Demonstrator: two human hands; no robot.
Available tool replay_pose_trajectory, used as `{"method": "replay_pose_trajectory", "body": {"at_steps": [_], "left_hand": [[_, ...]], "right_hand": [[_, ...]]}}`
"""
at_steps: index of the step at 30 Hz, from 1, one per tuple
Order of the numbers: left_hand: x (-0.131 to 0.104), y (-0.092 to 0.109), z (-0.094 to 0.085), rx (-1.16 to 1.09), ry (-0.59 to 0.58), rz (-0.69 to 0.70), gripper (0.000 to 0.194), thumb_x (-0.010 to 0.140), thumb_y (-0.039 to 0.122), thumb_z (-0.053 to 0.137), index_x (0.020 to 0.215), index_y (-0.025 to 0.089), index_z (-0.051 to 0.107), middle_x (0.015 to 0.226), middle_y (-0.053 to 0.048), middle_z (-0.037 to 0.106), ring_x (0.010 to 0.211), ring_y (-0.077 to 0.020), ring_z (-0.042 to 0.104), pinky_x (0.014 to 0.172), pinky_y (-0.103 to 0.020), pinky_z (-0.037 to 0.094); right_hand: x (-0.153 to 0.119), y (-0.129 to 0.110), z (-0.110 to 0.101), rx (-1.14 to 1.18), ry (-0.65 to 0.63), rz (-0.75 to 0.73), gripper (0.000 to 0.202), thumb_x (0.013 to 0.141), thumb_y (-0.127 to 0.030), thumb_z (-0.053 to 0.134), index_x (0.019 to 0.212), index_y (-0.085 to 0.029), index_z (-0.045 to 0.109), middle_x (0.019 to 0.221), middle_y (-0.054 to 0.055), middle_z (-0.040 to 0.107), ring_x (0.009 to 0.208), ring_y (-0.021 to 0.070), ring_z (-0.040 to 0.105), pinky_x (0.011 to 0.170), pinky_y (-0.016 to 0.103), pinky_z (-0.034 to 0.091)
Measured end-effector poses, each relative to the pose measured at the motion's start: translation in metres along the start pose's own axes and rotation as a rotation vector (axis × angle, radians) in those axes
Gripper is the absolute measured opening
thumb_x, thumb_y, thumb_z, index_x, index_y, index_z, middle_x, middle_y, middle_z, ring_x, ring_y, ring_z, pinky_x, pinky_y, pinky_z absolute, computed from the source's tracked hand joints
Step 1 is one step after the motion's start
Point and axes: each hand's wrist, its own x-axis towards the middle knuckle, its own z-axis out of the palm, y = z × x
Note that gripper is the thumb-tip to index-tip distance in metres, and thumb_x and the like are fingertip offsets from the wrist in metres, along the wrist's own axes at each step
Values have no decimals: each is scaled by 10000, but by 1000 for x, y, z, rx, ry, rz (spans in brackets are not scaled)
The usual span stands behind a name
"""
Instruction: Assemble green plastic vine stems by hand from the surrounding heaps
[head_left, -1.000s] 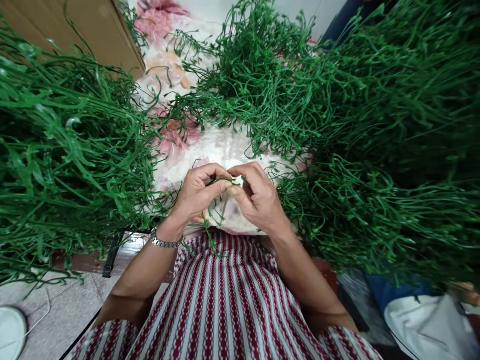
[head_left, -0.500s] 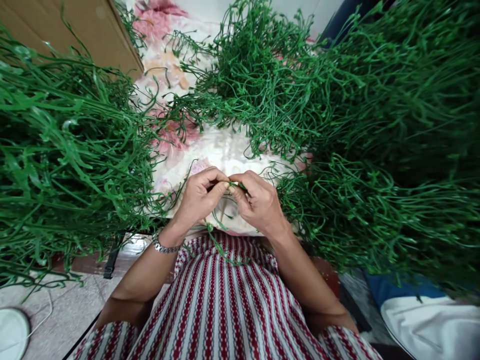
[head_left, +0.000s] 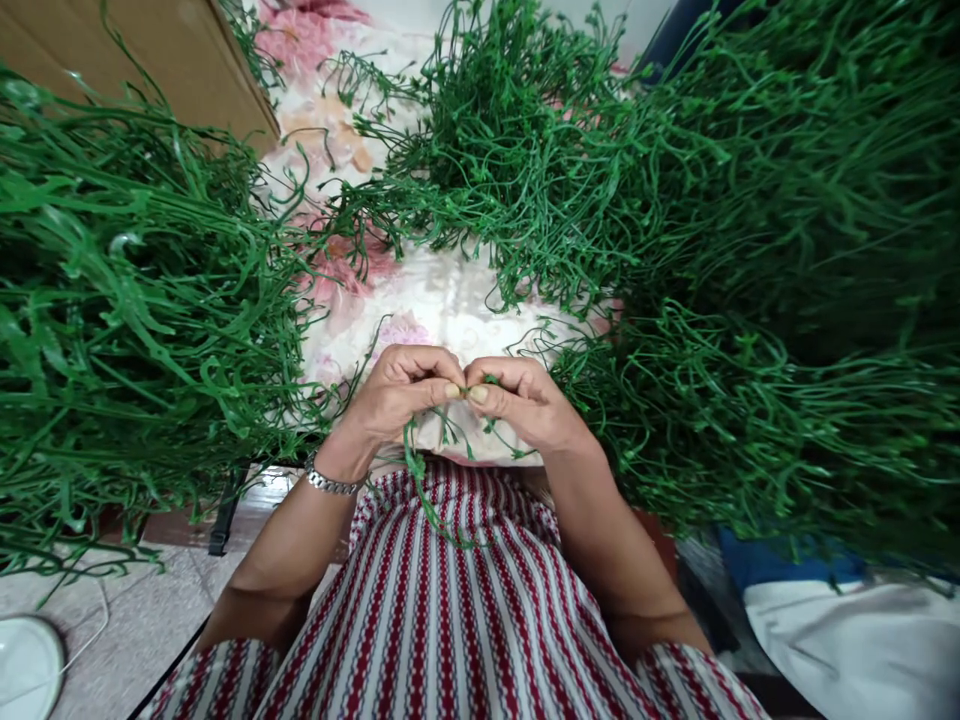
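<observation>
The left hand (head_left: 397, 395) and the right hand (head_left: 521, 400) meet thumb to thumb, just in front of the person's striped top (head_left: 450, 620). Both are pinched shut on one thin green plastic stem (head_left: 420, 480), right where the fingertips touch. The rest of the stem hangs down from the pinch and curls over the striped lap. I think the job here is fiddly, so the grip should stay small and tight, close to the spot being worked. Pulling hard could bend or snap such a thin piece, so a gentle push or twist looks best. The loose end could also catch on other stems, so it is good to keep it clear of the heaps. The worktop is covered by a flowered cloth (head_left: 420, 300), white with pink blooms. A big heap of green stems (head_left: 135, 300) lies on the left side, another heap (head_left: 787, 300) fills the right side, and a smaller bunch (head_left: 510, 170) sits at the far end. A brown cardboard box (head_left: 150, 60) stands at the far left. Down on the pale floor (head_left: 112, 640) there is a round white thing (head_left: 26, 665) with a thin cord. At the lower right, some white cloth (head_left: 855, 650) lies over something blue.
</observation>
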Motion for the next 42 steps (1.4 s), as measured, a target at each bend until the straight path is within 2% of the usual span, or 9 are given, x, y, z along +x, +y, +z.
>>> {"method": "replay_pose_trajectory", "body": {"at_steps": [4,10,14,24,27,30,33,36,42], "left_hand": [[1,-3,-1,-98,38,-38,205,628,334,699,631,149,612,503,27,451,423,-62,345,399,-212,230],[5,-4,5,-168,138,-23,115,662,267,660,668,168,600,649,25,504,451,-47,371,367,-190,240],[7,-4,8,-247,186,-62,98,663,235,637,693,157,584,658,18,508,449,-37,369,369,-176,236],[9,-6,11,-256,252,-47,211,713,269,546,909,193,531,774,-2,488,510,-61,412,399,-173,307],[9,-7,16,-235,240,5,206,756,259,529,952,194,540,833,-16,502,641,-83,481,536,-177,405],[8,-6,20,-246,217,30,242,829,357,458,974,193,561,869,-32,514,751,-110,509,656,-199,441],[7,-5,18,-285,218,-33,272,820,402,465,901,178,596,814,-30,531,632,-95,488,535,-194,409],[6,-4,13,-257,226,-99,144,705,267,619,781,145,609,681,-2,530,491,-52,417,428,-169,311],[6,-5,11,-205,280,-5,246,565,225,746,694,143,554,618,30,506,478,-45,409,417,-161,297]], "right_hand": [[-1,0,-3,153,13,-24,335,783,-475,531,659,-168,482,551,-32,405,477,79,331,458,226,237],[1,0,2,-420,317,-102,218,870,-327,446,716,-176,480,578,-41,384,525,79,342,523,222,288],[5,5,10,-655,418,-192,137,863,-250,449,788,-166,526,662,-6,496,605,101,452,594,236,349],[8,16,21,-728,405,-337,159,840,-245,524,960,-155,576,838,56,626,756,137,567,689,253,431],[9,17,26,-782,439,-360,136,825,-221,538,924,-138,582,803,54,620,747,136,565,681,245,430],[10,17,26,-765,479,-324,77,814,-194,529,854,-150,579,745,28,603,688,123,553,653,233,423],[7,15,20,-695,494,-255,47,801,-197,545,808,-159,571,699,2,585,615,103,525,609,217,406],[3,11,14,-691,488,-210,58,796,-215,552,785,-160,567,678,-6,570,591,99,500,589,215,385],[-1,6,9,-673,430,-147,64,806,-216,525,788,-159,548,640,-26,514,564,84,449,574,207,357]]}}
